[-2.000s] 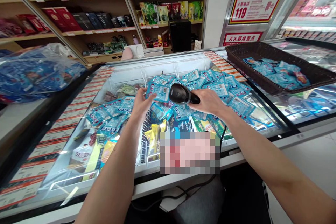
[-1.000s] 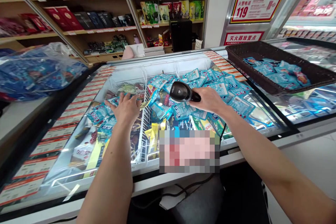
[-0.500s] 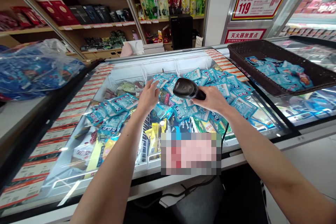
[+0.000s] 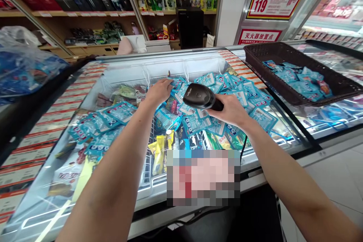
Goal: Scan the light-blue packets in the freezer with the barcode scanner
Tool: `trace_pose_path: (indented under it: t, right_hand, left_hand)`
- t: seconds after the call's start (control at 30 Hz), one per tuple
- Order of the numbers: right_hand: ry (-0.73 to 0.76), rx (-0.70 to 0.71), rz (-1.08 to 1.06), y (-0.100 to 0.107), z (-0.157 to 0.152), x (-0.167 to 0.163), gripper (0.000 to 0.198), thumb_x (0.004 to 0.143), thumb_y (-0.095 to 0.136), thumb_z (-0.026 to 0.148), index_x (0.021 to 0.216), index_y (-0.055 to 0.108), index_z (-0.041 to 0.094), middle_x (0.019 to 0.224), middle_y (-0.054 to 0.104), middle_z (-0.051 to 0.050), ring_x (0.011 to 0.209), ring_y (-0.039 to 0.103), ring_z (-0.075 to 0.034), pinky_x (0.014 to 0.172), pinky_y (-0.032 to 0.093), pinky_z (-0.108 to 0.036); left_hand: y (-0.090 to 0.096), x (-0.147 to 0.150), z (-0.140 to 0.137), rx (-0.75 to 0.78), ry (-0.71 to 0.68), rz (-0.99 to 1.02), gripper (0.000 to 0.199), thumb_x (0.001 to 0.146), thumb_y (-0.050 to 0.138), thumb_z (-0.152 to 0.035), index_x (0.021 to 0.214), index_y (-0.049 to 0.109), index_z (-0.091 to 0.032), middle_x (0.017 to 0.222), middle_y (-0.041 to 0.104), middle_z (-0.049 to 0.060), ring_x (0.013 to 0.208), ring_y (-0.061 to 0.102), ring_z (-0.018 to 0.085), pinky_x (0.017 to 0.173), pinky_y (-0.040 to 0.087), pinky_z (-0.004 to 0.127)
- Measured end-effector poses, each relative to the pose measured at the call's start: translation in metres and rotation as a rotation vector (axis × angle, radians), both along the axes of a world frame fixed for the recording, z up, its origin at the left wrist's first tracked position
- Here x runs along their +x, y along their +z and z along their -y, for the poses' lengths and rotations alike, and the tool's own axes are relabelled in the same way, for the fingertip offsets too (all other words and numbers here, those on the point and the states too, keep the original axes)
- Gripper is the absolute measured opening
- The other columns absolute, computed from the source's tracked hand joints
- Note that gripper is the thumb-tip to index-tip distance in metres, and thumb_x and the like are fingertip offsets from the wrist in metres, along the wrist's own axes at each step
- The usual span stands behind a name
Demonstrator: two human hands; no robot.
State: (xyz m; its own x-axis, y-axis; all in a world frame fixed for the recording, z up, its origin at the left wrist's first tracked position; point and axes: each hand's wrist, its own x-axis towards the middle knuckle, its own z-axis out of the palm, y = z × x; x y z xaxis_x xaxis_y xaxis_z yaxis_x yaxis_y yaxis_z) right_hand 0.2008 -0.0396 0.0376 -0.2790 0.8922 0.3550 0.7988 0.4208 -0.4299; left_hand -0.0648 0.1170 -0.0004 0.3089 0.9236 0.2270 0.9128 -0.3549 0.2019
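My right hand [image 4: 231, 109] is wrapped round the handle of a black barcode scanner [image 4: 199, 96], whose head points left above the packets. A cable hangs down below the hand. My left hand [image 4: 160, 90] is at the left edge of the main pile of blue snack packets [image 4: 208, 79], fingers stretched toward them and fingertips at a packet. Its finger undersides are hidden, and no packet is lifted. Another heap of blue packets [image 4: 120, 112] lies to the left of my left forearm. Yellow packets [image 4: 160, 153] stand in a white wire basket below the hands.
The glass-topped chest freezer [image 4: 121, 69] has rows of price labels [image 4: 61, 115] along its side. On the right stands a brown woven basket [image 4: 300, 51] holding more blue packets. A plastic bag of blue packs [image 4: 25, 72] sits at left. Shelves [image 4: 85, 14] rise behind.
My left hand has moved a little down and onto the blue packets, its fingers now closer together. The scanner stays in my right hand, slightly further left. The view has shifted.
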Motion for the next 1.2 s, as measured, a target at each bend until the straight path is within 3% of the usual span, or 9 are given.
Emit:
trace_pose_path:
  t: [0.3, 0.53, 0.67, 0.83, 1.07, 1.2]
  right_hand:
    - [0.01, 0.035, 0.013, -0.001, 0.003, 0.001, 0.029, 0.077, 0.058, 0.045, 0.089, 0.065, 0.02, 0.077, 0.068, -0.004, 0.07, 0.062, -0.019, 0.062, 0.038, -0.028]
    - [0.046, 0.035, 0.041, -0.001, 0.007, 0.0, 0.027, 0.079, 0.057, 0.045, 0.087, 0.065, 0.021, 0.078, 0.069, -0.005, 0.072, 0.062, -0.019, 0.062, 0.038, -0.029]
    - [0.047, 0.044, 0.065, -0.002, 0.007, -0.001, 0.025, 0.078, 0.058, 0.044, 0.083, 0.065, 0.021, 0.074, 0.068, -0.004, 0.07, 0.061, -0.019, 0.061, 0.037, -0.029]
    - [0.059, 0.011, 0.065, -0.001, 0.008, -0.001, 0.023, 0.078, 0.058, 0.043, 0.082, 0.065, 0.021, 0.071, 0.066, -0.003, 0.067, 0.06, -0.018, 0.06, 0.036, -0.028]
    - [0.079, 0.006, 0.088, -0.002, 0.009, -0.003, 0.023, 0.077, 0.058, 0.04, 0.086, 0.067, 0.021, 0.071, 0.066, -0.002, 0.067, 0.059, -0.017, 0.062, 0.036, -0.028]
    - [0.094, 0.026, 0.115, -0.003, 0.011, -0.005, 0.022, 0.076, 0.059, 0.038, 0.087, 0.067, 0.022, 0.073, 0.067, -0.002, 0.068, 0.06, -0.018, 0.062, 0.035, -0.028]
  left_hand:
    - [0.004, -0.008, 0.081, 0.032, 0.091, -0.072, 0.049, 0.092, 0.025, -0.039, 0.134, 0.045, -0.022, 0.135, 0.049, 0.01, 0.119, 0.049, 0.027, 0.096, 0.04, 0.041]
    - [0.0, 0.009, 0.128, 0.05, 0.123, -0.04, 0.049, 0.092, 0.027, -0.042, 0.134, 0.046, -0.024, 0.137, 0.048, 0.01, 0.122, 0.047, 0.029, 0.1, 0.036, 0.046]
    - [-0.005, 0.013, 0.135, 0.085, 0.087, 0.038, 0.049, 0.092, 0.029, -0.04, 0.132, 0.049, -0.021, 0.136, 0.05, 0.01, 0.124, 0.045, 0.026, 0.106, 0.032, 0.043]
    - [-0.002, -0.006, 0.13, 0.042, 0.093, 0.227, 0.05, 0.09, 0.032, -0.035, 0.135, 0.046, -0.018, 0.135, 0.051, 0.009, 0.125, 0.045, 0.021, 0.105, 0.035, 0.036]
    - [0.007, -0.02, 0.133, -0.022, 0.281, 0.048, 0.065, 0.077, 0.052, -0.057, 0.127, 0.052, -0.015, 0.112, 0.06, 0.014, 0.112, 0.051, 0.03, 0.097, 0.039, 0.043]
    - [0.006, -0.015, 0.135, -0.005, 0.288, 0.16, 0.075, 0.07, 0.061, -0.058, 0.129, 0.048, -0.014, 0.112, 0.057, 0.014, 0.109, 0.052, 0.028, 0.093, 0.042, 0.039]
